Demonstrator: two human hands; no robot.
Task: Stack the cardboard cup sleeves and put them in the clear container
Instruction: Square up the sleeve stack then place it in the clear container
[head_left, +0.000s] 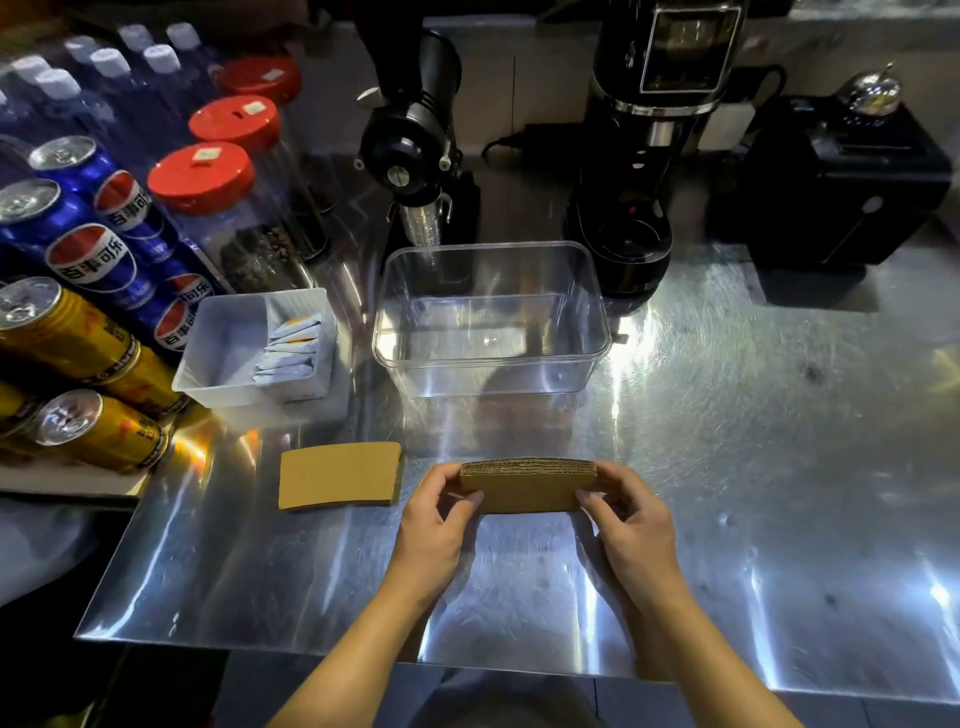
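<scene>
A stack of brown cardboard cup sleeves (527, 486) stands on its long edge on the steel counter, held at both ends. My left hand (439, 519) grips its left end and my right hand (631, 519) grips its right end. One more flat sleeve (338, 475) lies alone on the counter to the left of the stack. The clear container (491, 358) sits open just beyond the stack, with nothing inside it.
A white tray (208, 358) with sachets stands left of the container. Soda cans (88, 254), red-lidded jars (202, 176) and bottles crowd the left side. Two black coffee grinders (628, 171) and a black box (831, 187) line the back. The counter's front edge (363, 652) is near me.
</scene>
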